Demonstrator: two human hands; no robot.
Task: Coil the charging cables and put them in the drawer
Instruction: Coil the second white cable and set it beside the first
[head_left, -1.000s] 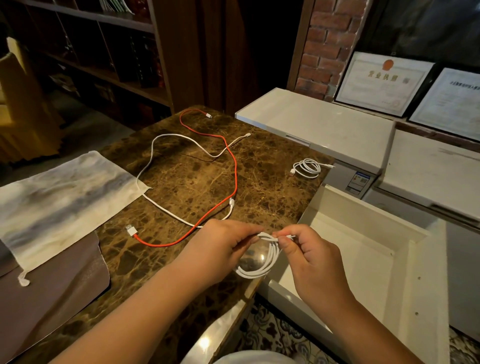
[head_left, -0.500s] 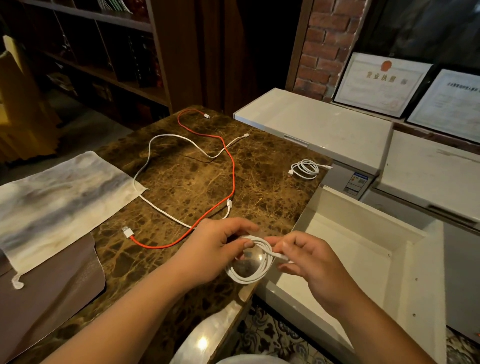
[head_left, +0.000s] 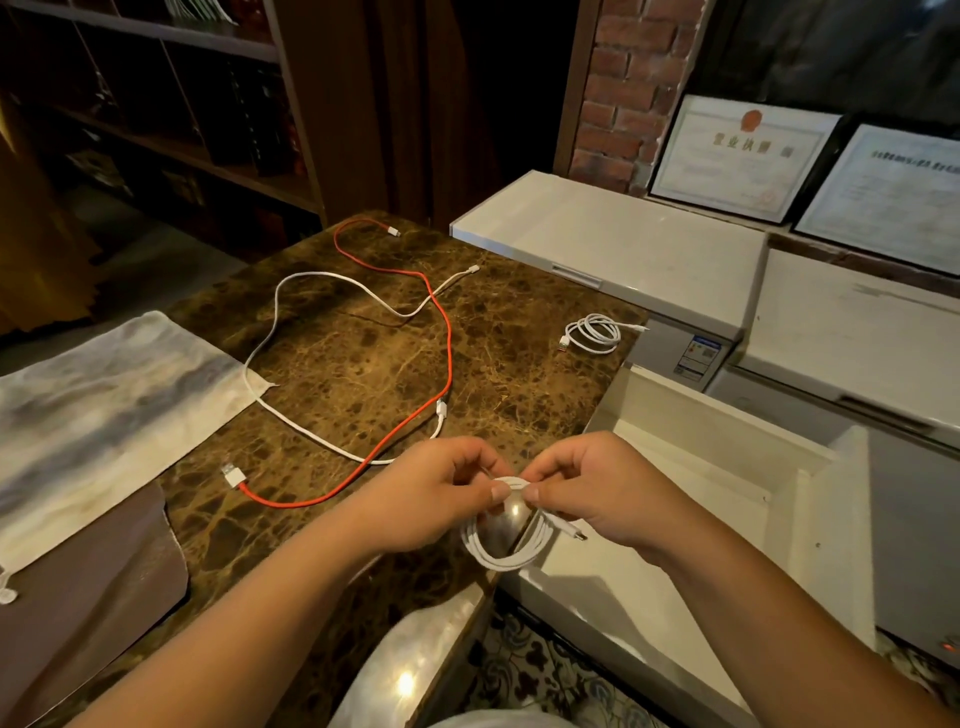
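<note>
Pinching the top of a coiled white charging cable (head_left: 506, 543), the left hand (head_left: 431, 493) and right hand (head_left: 597, 488) clamp their fingers on it at the brown marble worktop (head_left: 363, 364) edge, just beside the open white drawer (head_left: 727, 499); a loose red cable (head_left: 447, 358) lies farther back.

marble table (head_left: 519, 364) | red cable (head_left: 450, 358) | white cable (head_left: 270, 338) | coiled cable (head_left: 593, 335) | cloth (head_left: 104, 405)

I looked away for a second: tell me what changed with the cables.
Both hands, left and right, keep pinching the white coil; its loop now hangs lower, the plug sticking out right. Red cable, loose white cable, small coil, open drawer: unchanged.
</note>
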